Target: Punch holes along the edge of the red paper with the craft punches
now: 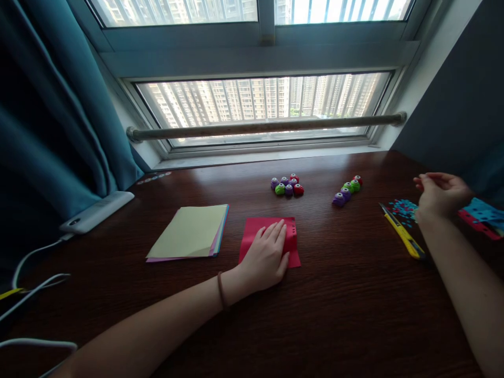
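My left hand (266,257) lies flat on a sheet of red paper (252,231), fingers stretched out and covering its middle. Small dark holes run down the paper's right side. My right hand (443,194) is raised at the right, beside a scatter of tiny blue and red paper bits (405,209). Its fingertips are drawn together in a pinch; what they hold, if anything, I cannot make out. A yellow utility knife (407,239) with its blade out lies left of my right forearm. Blue and red punched paper strips (482,215) lie beyond that forearm.
A stack of coloured paper (189,231), pale yellow on top, lies left of the red sheet. Small purple, green and red pieces with round white tops stand in a cluster (289,189) and a slanted row (346,191). A white power strip (98,211) with cables lies by the curtain.
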The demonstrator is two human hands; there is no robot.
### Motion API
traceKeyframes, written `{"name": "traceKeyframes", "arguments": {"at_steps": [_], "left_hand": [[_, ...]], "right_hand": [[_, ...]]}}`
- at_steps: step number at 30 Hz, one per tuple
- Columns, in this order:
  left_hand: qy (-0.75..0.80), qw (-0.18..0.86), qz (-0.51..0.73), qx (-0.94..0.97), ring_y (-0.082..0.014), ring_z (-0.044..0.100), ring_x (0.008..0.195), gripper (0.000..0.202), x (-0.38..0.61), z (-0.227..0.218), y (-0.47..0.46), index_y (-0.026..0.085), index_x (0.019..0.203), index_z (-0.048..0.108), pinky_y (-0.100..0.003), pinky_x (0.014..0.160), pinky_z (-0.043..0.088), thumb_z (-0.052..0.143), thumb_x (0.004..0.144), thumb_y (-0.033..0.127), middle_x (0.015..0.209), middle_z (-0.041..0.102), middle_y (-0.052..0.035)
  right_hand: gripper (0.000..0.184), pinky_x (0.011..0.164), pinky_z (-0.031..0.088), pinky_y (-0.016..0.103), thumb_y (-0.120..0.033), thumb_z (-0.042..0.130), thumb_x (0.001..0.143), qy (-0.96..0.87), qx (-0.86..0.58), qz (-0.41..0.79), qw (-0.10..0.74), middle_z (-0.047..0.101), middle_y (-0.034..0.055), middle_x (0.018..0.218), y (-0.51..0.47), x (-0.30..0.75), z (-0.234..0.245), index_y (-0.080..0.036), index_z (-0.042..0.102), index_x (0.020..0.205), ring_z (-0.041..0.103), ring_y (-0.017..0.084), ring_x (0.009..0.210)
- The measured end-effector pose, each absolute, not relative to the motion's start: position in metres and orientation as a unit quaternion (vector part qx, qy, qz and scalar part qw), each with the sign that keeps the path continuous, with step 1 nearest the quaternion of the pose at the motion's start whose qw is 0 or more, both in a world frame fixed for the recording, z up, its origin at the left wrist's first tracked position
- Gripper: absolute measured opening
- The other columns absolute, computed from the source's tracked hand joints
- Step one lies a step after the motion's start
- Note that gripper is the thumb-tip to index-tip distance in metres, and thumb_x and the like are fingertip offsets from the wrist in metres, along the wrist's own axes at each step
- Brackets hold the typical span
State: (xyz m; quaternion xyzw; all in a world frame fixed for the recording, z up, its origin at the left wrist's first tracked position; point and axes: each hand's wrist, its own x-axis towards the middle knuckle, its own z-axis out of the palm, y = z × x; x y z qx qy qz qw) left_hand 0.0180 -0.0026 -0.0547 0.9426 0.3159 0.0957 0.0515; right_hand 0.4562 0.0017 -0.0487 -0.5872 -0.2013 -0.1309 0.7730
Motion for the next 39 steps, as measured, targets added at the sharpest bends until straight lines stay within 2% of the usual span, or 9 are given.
{"name": "traceKeyframes", "arguments": {"at_steps": [5,9,12,15,19,24,30,39], "left_hand": [[0.332,0.06,0.13,0.932,-0.0266,0.028,0.132,0.067,0.018,-0.056,-0.003,0.003,0.141,0.02,-0.039,0.107,0.028,0.046,0.084,0.027,0.146,0.023,-0.0183],[0.337,0.048,0.149,0.929,-0.0257,0.03,0.131,0.067,0.018,-0.059,-0.001,0.002,0.14,0.019,-0.037,0.106,0.029,0.046,0.085,0.026,0.145,0.027,-0.0185],[0.335,0.047,0.154,0.928,-0.0247,0.034,0.128,0.063,0.018,-0.059,-0.001,0.002,0.139,0.022,-0.036,0.106,0.03,0.046,0.085,0.024,0.142,0.034,-0.0175],[0.334,0.051,0.151,0.929,-0.0244,0.039,0.124,0.054,0.018,-0.058,-0.001,0.005,0.135,0.033,-0.036,0.105,0.031,0.045,0.086,0.023,0.139,0.039,-0.0152],[0.331,0.05,0.144,0.931,-0.0257,0.038,0.124,0.047,0.019,-0.057,-0.001,0.007,0.129,0.042,-0.038,0.106,0.031,0.046,0.085,0.023,0.137,0.041,-0.0137],[0.332,0.047,0.14,0.931,-0.0272,0.037,0.125,0.047,0.02,-0.059,0.0,0.006,0.129,0.043,-0.04,0.106,0.03,0.047,0.086,0.025,0.136,0.043,-0.0146],[0.33,0.047,0.143,0.932,-0.0282,0.036,0.126,0.048,0.019,-0.061,0.001,0.005,0.129,0.043,-0.041,0.106,0.03,0.046,0.087,0.026,0.135,0.043,-0.0152],[0.328,0.043,0.142,0.933,-0.0284,0.035,0.126,0.049,0.019,-0.061,0.001,0.005,0.13,0.042,-0.041,0.106,0.03,0.046,0.087,0.026,0.136,0.043,-0.0156]], "right_hand": [[0.017,0.057,0.049,0.029,0.006,0.061,0.068,-0.212,-0.58,-0.147,0.773,0.065,0.0129,0.072,0.004,0.464,-0.054,-0.009,0.063,0.076,0.065,0.018,0.063],[0.015,0.055,0.047,0.028,0.003,0.06,0.069,-0.207,-0.581,-0.17,0.769,0.066,0.0146,0.073,0.004,0.47,-0.058,-0.008,0.065,0.078,0.064,0.018,0.063],[0.018,0.056,0.046,0.029,0.003,0.063,0.065,-0.204,-0.583,-0.187,0.764,0.066,0.0141,0.072,0.003,0.473,-0.061,-0.008,0.067,0.079,0.063,0.017,0.063],[0.021,0.058,0.046,0.03,0.002,0.068,0.06,-0.217,-0.586,-0.209,0.752,0.067,0.0139,0.073,0.002,0.475,-0.064,-0.009,0.069,0.078,0.062,0.018,0.063],[0.021,0.061,0.047,0.03,-0.001,0.069,0.062,-0.233,-0.583,-0.206,0.75,0.067,0.015,0.075,0.002,0.474,-0.064,-0.008,0.071,0.081,0.062,0.018,0.063],[0.019,0.061,0.046,0.027,-0.002,0.066,0.066,-0.242,-0.588,-0.213,0.742,0.067,0.0139,0.075,0.003,0.472,-0.064,-0.007,0.071,0.083,0.062,0.017,0.065],[0.025,0.06,0.046,0.023,-0.001,0.061,0.065,-0.274,-0.57,-0.199,0.749,0.067,0.0094,0.073,0.002,0.47,-0.063,-0.011,0.071,0.086,0.063,0.014,0.065],[0.026,0.063,0.048,0.026,-0.002,0.06,0.064,-0.288,-0.548,-0.19,0.762,0.066,0.0099,0.072,0.002,0.463,-0.059,-0.009,0.071,0.087,0.062,0.015,0.063]]}}
